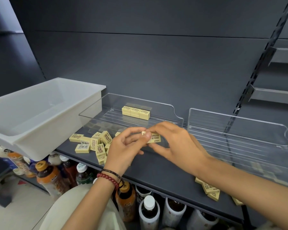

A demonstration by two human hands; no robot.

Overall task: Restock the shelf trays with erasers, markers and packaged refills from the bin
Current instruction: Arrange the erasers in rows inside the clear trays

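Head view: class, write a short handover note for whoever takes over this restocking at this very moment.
Left hand and right hand together pinch an eraser above the shelf.
Done: a small eraser stack stands at the back of the left tray.
Left: loose erasers lie on the shelf beside the bin; a few stray erasers at the front right. Right tray looks empty. No markers or refills in view.

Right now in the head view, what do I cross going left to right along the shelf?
White bin → loose erasers → left hand → held eraser → right hand → right clear tray. Left clear tray omitted: it spans several of these.
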